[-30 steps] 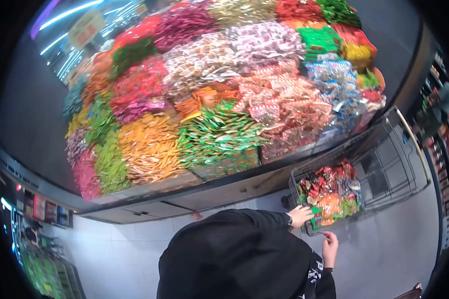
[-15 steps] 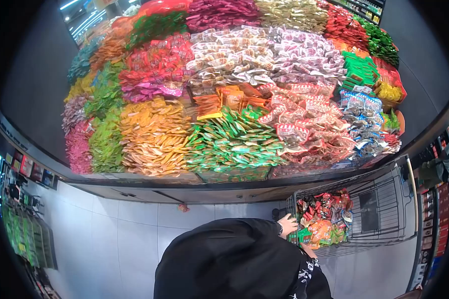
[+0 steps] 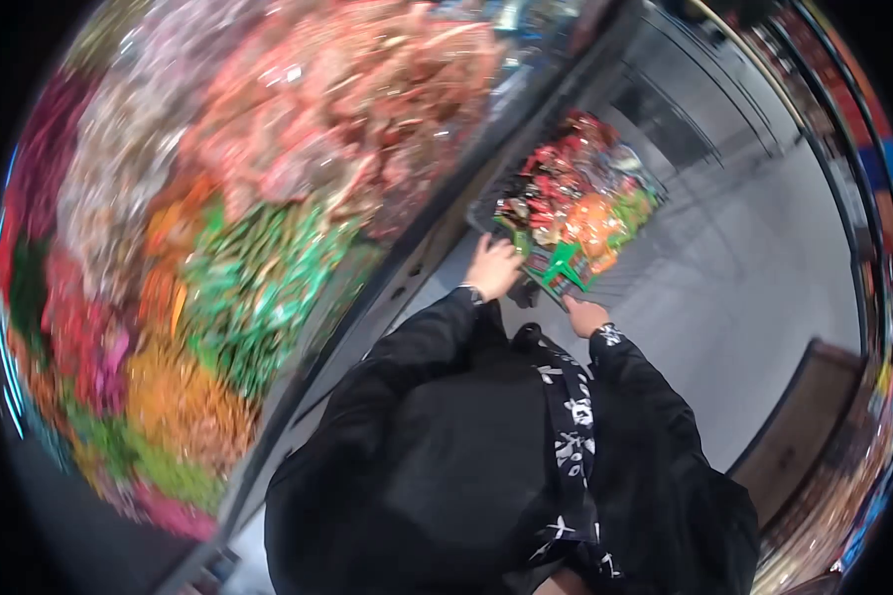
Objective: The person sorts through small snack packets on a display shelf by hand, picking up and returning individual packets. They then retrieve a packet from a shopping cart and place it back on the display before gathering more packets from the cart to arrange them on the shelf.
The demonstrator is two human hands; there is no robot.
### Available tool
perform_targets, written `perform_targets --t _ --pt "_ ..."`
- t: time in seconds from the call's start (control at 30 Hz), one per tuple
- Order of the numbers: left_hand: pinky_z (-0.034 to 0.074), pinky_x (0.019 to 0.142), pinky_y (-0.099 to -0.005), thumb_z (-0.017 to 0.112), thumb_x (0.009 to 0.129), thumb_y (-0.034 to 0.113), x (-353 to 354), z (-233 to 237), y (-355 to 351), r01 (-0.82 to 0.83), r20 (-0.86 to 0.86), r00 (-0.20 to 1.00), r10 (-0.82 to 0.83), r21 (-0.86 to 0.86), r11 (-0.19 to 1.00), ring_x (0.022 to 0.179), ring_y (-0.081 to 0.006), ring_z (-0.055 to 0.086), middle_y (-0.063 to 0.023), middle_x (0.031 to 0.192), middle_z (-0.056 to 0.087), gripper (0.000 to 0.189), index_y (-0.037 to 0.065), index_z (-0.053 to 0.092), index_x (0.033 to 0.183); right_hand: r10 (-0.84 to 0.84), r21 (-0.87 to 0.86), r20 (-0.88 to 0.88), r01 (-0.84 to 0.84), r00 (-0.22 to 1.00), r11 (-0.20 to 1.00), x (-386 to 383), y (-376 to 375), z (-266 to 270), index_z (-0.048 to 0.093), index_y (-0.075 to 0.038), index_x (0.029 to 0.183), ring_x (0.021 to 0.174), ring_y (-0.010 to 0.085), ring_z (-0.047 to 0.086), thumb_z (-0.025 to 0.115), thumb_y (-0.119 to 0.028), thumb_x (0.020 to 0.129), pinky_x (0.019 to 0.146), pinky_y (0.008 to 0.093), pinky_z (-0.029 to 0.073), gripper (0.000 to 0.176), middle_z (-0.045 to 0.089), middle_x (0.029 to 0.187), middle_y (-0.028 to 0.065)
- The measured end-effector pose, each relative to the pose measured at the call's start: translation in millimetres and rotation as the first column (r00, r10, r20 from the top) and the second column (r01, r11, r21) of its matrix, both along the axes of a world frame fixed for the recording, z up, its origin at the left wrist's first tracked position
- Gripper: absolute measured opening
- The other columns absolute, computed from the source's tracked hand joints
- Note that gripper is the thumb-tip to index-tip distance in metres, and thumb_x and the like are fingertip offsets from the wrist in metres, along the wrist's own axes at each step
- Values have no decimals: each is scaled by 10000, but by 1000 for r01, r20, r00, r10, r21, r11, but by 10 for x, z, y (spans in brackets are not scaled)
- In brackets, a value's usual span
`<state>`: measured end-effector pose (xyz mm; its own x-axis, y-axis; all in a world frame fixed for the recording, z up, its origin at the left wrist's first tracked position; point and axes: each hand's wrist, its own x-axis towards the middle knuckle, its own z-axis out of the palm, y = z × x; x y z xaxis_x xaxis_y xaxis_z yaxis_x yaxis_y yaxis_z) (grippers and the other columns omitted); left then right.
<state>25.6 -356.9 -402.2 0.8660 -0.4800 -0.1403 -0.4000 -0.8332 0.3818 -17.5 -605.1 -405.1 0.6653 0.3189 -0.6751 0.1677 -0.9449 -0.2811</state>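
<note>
A wire shopping cart stands ahead of me, holding a pile of colourful packaged snacks: red, orange and green packs. My left hand is closed over the left part of the cart's near end. On the right part of that same end, my right hand is closed at the rim, its fingertips partly hidden. A bright green pack lies just inside the cart between my two hands. Motion blurs the scene, so the pack labels cannot be read.
A large display bin of wrapped snacks fills the left side, its dark edge running diagonally close to my left arm. Grey floor lies to the right, with a brown panel and shelves beyond.
My view has swung right, so the display now sits tilted at the left and the cart is ahead of me. Both hands remain at the cart's near end.
</note>
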Motion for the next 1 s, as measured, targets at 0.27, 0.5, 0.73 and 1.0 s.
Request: perform_targets --t 0.27,0.5,0.73,1.0 --pt "195 1067 -517 636 791 266 172 32 195 92 70 993 -91 -14 996 1227 -232 419 -62 1197 554 330 133 609 1091 -23 -55 -68 19 997 998 50 -7 266 627 -78 947 824 333 637 529 -319 855 716 453 502 276 656 856 162" --pt "249 1055 -477 645 783 242 191 -113 123 95 -8 995 -96 -76 993 1171 -249 468 -62 1122 603 277 152 651 1045 -54 -98 -61 48 997 994 -16 -46 361 669 -88 908 872 297 642 517 -255 840 729 422 508 236 668 901 129" --pt "245 1056 -480 642 787 252 -121 -32 -11 75 -37 996 -77 -49 996 1176 -246 462 -59 1146 591 295 164 649 1069 42 -127 -106 -56 993 990 -217 -199 399 696 -81 942 924 254 649 474 -149 823 754 393 514 261 674 979 104" --pt "227 1071 -473 645 779 274 -718 -68 -189 14 0 1000 -15 -39 999 1198 -254 443 -56 1135 594 294 174 661 1056 146 -121 -79 -155 986 981 -653 -410 452 693 -77 942 931 258 647 496 -133 816 756 384 515 241 673 977 112"
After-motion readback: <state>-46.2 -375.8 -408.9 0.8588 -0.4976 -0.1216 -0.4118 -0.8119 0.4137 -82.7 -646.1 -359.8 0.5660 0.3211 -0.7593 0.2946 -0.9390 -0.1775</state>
